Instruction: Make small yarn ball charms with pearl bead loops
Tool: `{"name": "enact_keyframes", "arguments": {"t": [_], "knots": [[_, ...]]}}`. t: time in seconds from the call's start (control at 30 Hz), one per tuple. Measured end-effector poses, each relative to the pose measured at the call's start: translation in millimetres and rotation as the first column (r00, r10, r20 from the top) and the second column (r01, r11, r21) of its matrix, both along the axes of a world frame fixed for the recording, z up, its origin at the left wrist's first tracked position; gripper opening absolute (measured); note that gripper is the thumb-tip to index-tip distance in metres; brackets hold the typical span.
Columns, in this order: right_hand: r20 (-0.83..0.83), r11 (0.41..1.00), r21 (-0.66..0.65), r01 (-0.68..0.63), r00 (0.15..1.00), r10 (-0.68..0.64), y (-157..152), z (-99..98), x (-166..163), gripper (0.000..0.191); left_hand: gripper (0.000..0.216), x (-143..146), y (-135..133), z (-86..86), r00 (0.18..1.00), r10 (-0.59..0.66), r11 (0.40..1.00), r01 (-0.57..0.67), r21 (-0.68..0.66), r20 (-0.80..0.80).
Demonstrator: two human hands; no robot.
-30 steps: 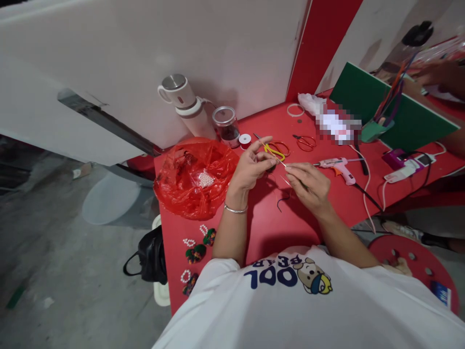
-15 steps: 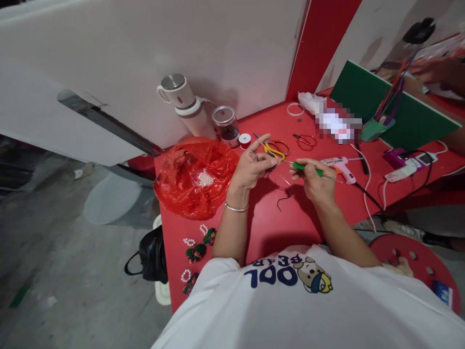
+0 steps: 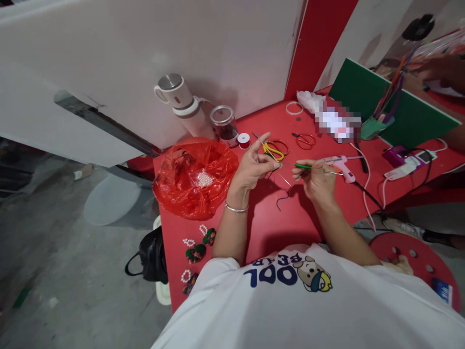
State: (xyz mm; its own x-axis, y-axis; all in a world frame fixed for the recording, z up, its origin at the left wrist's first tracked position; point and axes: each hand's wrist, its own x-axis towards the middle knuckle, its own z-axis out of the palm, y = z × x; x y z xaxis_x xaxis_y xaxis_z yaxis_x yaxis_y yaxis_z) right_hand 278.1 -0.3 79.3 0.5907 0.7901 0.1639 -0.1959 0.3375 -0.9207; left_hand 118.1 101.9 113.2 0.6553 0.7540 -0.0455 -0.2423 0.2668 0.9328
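My left hand (image 3: 254, 167) is raised over the red table (image 3: 269, 223), thumb and forefinger pinched on a small thing I cannot make out, the other fingers lifted. My right hand (image 3: 316, 178) is closed round a thin green stick (image 3: 303, 166) that points left toward the left fingertips. A thin wire runs between the two hands. A dark curled bit of cord (image 3: 281, 201) lies on the table just below them. Yellow-handled scissors (image 3: 273, 151) lie right behind my left hand.
A red plastic bag (image 3: 194, 177) with white beads sits at the left. Behind stand a white flask (image 3: 181, 104), a glass jar (image 3: 225, 126), a thread spool (image 3: 243, 140). A pink glue gun (image 3: 341, 167), red scissors (image 3: 304, 140), cables and a green board (image 3: 385, 106) lie right. Beaded ornaments (image 3: 196, 252) rest near the front edge.
My right hand drew away to the right and now grips a green stick, which was not seen a second ago. My left hand stayed nearly still.
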Motion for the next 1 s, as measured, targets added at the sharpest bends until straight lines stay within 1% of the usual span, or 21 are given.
{"name": "enact_keyframes", "arguments": {"t": [0.13,0.27,0.4,0.5,0.63,0.73,0.83,0.9,0.93,1.0], "knots": [[-0.107,0.996,-0.090,-0.015,0.994,0.005,7,-4.3,-1,0.071,0.122,0,-1,0.9,1.000,-0.006,1.000,0.006,-0.005,0.006],[-0.226,0.984,-0.150,-0.094,0.972,0.058,13,-10.4,-4,0.075,0.124,-2,-2,3.1,0.999,-0.049,0.999,0.049,-0.007,-0.005],[-0.225,0.980,-0.114,-0.162,0.965,0.133,12,-8.5,-12,0.070,0.121,0,-3,3.7,0.999,-0.054,0.999,0.054,-0.001,-0.009],[-0.236,0.982,-0.079,-0.174,0.960,0.151,12,-1.2,-19,0.061,0.118,2,-3,3.4,1.000,-0.009,1.000,0.008,-0.008,-0.015],[-0.188,0.994,-0.059,-0.091,0.979,0.079,15,5.0,-29,0.048,0.116,2,0,1.4,0.997,0.063,0.998,-0.063,0.008,-0.034],[-0.109,0.999,-0.047,0.006,0.994,-0.011,19,2.5,-37,0.040,0.114,7,-2,-0.7,0.989,0.143,0.989,-0.141,0.047,-0.033],[-0.050,0.991,-0.034,0.129,0.990,-0.130,20,-3.0,-47,0.038,0.111,17,-9,-1.1,0.967,0.256,0.964,-0.255,0.069,-0.007],[-0.010,0.981,-0.009,0.192,0.981,-0.192,19,-7.1,-53,0.036,0.110,22,-13,0.0,0.952,0.304,0.951,-0.305,0.049,0.023],[0.013,0.978,0.016,0.209,0.978,-0.209,19,-9.2,-55,0.035,0.111,23,-14,0.8,0.950,0.310,0.950,-0.311,0.026,0.041],[0.059,0.974,0.082,0.210,0.975,-0.215,16,-14.1,-58,0.032,0.112,22,-15,2.2,0.957,0.282,0.959,-0.280,-0.032,0.069]]}}
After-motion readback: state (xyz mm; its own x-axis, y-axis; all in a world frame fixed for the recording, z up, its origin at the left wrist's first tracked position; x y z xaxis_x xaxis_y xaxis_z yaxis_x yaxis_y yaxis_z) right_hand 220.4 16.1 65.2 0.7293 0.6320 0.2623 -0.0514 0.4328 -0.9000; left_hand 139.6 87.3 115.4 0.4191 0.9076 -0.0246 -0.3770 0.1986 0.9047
